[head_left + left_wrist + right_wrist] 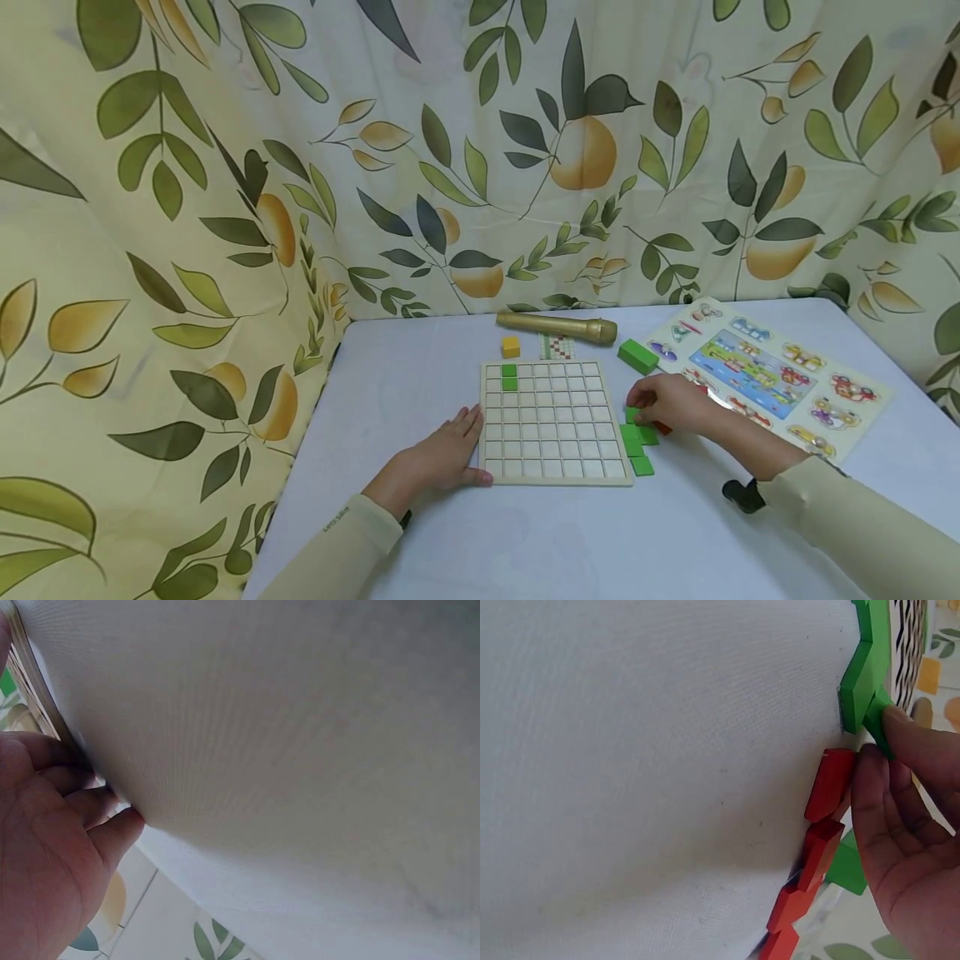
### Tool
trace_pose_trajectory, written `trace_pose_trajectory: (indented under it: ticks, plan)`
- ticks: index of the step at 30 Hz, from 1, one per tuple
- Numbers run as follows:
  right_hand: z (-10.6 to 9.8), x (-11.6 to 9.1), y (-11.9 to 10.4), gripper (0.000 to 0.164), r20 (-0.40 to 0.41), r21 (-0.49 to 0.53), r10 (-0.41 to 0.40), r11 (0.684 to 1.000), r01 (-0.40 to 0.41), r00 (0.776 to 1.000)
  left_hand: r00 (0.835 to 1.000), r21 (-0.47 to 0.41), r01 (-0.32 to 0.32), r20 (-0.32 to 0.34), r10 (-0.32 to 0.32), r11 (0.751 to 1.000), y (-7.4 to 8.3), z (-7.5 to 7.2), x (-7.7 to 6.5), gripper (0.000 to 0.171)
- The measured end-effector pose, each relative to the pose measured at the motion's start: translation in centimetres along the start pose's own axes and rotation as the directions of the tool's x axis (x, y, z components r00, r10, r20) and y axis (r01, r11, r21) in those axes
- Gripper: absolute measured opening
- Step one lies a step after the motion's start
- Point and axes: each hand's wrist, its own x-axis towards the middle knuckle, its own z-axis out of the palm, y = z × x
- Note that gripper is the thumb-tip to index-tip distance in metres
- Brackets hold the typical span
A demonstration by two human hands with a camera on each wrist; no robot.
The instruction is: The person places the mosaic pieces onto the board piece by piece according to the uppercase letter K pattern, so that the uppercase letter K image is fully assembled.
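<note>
A pale wooden grid board (555, 479) lies flat on the white-covered table, with two green squares (510, 377) one above the other in its upper left cells. My left hand (447, 450) rests along the board's left edge, fingers straight and thumb at the lower left corner. To the right of the board, my right hand (675, 402) pinches a green square tile (877, 724) between thumb and fingertip. Several loose green tiles (632, 440) lie just below that hand. Red tiles (830, 784) lie beside it in a row, mostly hidden by the hand in the head view.
Behind the board are a yellow block (511, 347), a gold microphone (558, 325) and a small patterned card (557, 347). A green block (638, 356) lies near the board's upper right corner. Farther right is a picture puzzle board (750, 375). Patterned cloth (480, 167) hangs behind the table.
</note>
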Motion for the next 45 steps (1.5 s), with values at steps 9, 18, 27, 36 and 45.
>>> trace_pose_trajectory:
  ticks: [9,18,27,36,45]
  plan:
    - [-0.8,0.8,-1.1,0.017,-0.022,0.032,-0.001,0.999,0.002,1.0,1.0,-0.003,0.001,0.004,-0.001,1.0,0.2,-0.5,-0.3,0.108]
    - [-1.1,2.6,-3.2,0.02,-0.042,0.046,-0.036,0.998,0.038,0.998,1.0,-0.009,0.019,0.007,-0.019,1.0,0.2,-0.3,-0.2,0.109]
    - [-0.4,5.1,-4.8,0.017,-0.069,0.031,-0.104,0.994,0.106,0.992,1.0,0.005,0.012,0.009,-0.012,1.0,-0.1,-0.1,0.0,0.109]
    - [0.8,6.5,-6.8,0.014,-0.088,0.055,-0.158,0.985,0.163,0.984,1.0,-0.002,0.02,0.007,-0.02,1.0,-0.2,0.1,0.0,0.11]
    - [1.7,7.9,-8.0,0.014,-0.07,0.083,-0.167,0.981,0.173,0.983,1.0,-0.002,0.02,0.013,-0.02,1.0,0.0,-0.3,0.0,0.11]
